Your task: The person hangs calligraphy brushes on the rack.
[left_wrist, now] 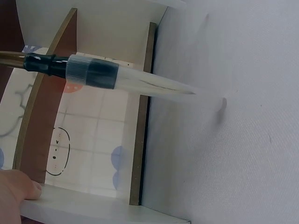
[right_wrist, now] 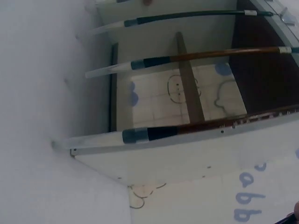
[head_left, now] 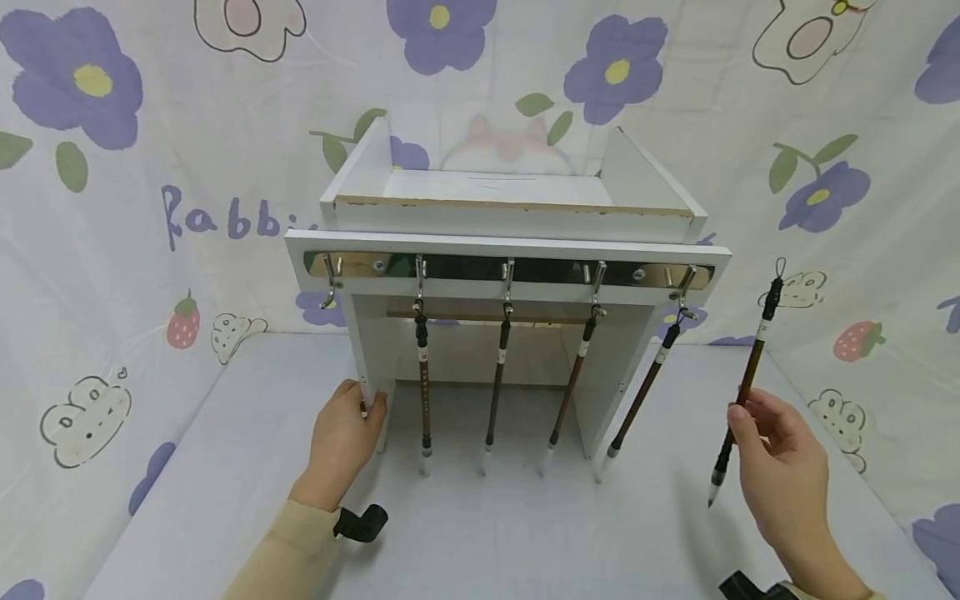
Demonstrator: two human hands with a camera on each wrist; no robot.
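In the head view, my right hand pinches a writing brush by its dark handle, between thumb and fingers. That brush slants with its loop up and its pale tip down, to the right of a white wooden rack. My left hand grips the rack's left side panel, with the thumb on the inner side; the fingertips behind are hidden. In the left wrist view the thumb lies on the panel edge. Several other brushes hang tip down from metal hooks along the rack's front.
A mirrored strip carries the hooks, the leftmost hook standing beside the hanging brushes. Above it is a tray-like top shelf. The rack stands on a white tabletop, before a flowered cloth.
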